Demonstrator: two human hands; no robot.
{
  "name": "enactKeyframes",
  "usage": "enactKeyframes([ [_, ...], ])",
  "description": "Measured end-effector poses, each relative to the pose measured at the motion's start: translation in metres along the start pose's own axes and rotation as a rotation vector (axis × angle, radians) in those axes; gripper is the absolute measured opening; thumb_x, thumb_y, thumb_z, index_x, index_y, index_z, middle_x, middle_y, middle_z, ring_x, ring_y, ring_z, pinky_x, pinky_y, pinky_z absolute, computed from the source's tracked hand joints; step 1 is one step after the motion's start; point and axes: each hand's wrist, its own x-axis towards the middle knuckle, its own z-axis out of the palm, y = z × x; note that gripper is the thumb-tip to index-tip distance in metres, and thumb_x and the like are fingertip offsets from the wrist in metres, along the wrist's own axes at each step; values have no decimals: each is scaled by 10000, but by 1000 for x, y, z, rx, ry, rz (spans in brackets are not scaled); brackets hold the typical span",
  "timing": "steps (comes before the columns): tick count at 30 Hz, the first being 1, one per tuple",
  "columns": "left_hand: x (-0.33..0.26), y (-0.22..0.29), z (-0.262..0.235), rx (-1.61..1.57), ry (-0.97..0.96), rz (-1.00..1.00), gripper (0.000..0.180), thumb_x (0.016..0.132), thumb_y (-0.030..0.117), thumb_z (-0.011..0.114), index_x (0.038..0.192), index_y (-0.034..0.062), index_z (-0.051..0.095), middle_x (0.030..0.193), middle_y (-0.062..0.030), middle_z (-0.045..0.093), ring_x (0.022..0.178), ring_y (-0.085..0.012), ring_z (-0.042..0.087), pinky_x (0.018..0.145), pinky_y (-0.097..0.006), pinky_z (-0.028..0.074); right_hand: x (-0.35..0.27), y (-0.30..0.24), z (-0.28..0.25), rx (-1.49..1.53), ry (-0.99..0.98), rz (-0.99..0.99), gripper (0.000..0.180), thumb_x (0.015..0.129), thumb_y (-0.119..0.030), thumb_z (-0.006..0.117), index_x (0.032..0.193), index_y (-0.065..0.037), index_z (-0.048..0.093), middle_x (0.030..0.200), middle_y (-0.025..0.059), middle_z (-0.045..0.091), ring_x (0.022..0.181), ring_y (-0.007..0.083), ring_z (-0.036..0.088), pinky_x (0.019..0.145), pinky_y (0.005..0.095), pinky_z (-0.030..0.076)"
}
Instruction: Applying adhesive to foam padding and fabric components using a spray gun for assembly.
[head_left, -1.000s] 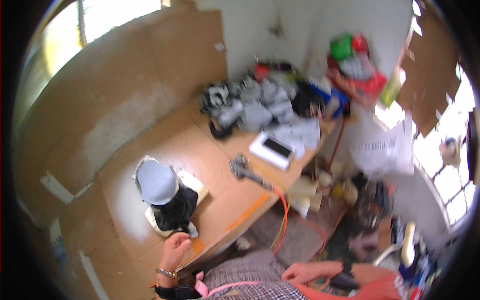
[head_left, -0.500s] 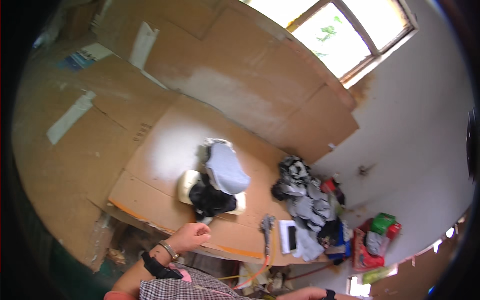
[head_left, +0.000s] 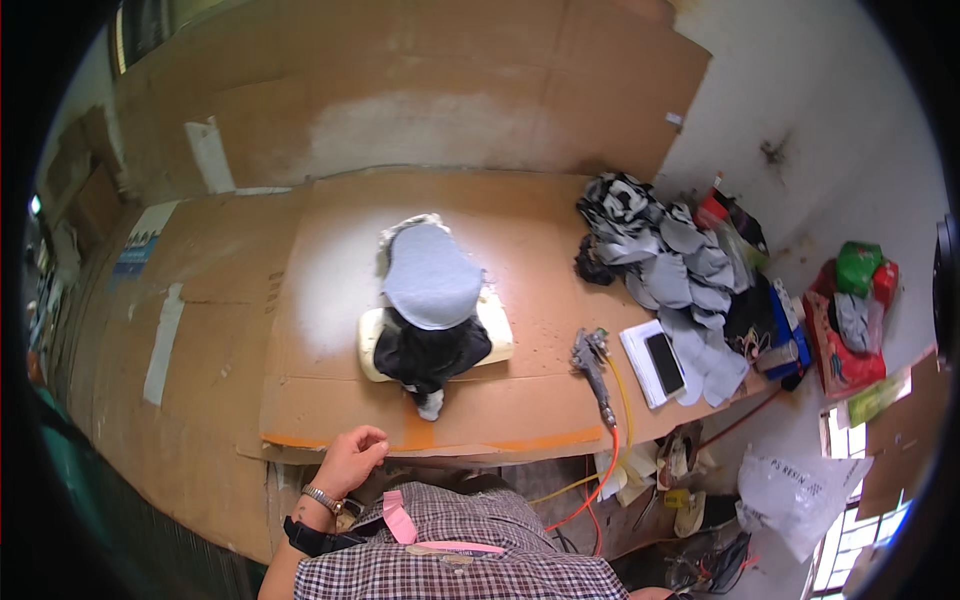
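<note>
My left hand (head_left: 352,460) hovers by the front edge of the cardboard-covered table (head_left: 560,420); its fingers are loosely bent with nothing visible in them. Beyond it lies a black cloth bundle (head_left: 430,355) with a whitish end, resting across a cream block (head_left: 496,325). A smooth grey shaped piece (head_left: 432,280) sits at the bundle's far side, over whitish material. Neither hand touches these. Of my right hand (head_left: 652,594) only a sliver shows at the lower edge, and its fingers are hidden.
A spray gun (head_left: 592,370) with an orange hose (head_left: 604,475) lies right of the block. Further right are a white pad (head_left: 640,372) bearing a black phone (head_left: 663,362), and heaped grey and black pieces (head_left: 670,270). Cardboard (head_left: 420,90) lines the back wall.
The view has swung round, so the table appears more level and the window has left the picture. My right hand has mostly dropped out at the lower edge. The bundle stays on the block.
</note>
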Motion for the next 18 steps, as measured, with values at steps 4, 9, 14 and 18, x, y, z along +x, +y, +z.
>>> enactKeyframes([
  [4, 36, 23, 32, 76, -67, 92, 216, 856, 162, 628, 984, -12, 618, 816, -22, 635, 746, -97, 588, 683, -252, 488, -5, 18, 1, 76, 29, -5, 209, 829, -69, 672, 1024, -57, 597, 840, -5, 626, 735, 81, 569, 616, 222, 482],
  [9, 63, 46, 58, 168, -128, 178, 248, 843, 170, 645, 1014, -9, 622, 859, -41, 655, 770, -102, 594, 716, -263, 493, -10, 29, 1, 147, 67, 9, 222, 831, -67, 670, 1041, -55, 597, 849, -2, 627, 743, 84, 571, 623, 223, 485],
  [14, 73, 45, 68, 199, -131, 211, 249, 841, 173, 652, 1013, -5, 626, 849, -44, 660, 772, -103, 597, 715, -259, 493, -14, 35, -4, 202, 101, 44, 236, 833, -64, 669, 1058, -54, 598, 859, 0, 629, 752, 86, 573, 630, 224, 488],
  [18, 79, 36, 68, 159, -95, 208, 242, 839, 168, 656, 1007, -4, 628, 838, -40, 655, 762, -97, 591, 705, -259, 493, -17, 38, -6, 237, 129, 87, 248, 835, -62, 667, 1072, -53, 598, 866, 2, 630, 758, 89, 575, 635, 225, 490],
])
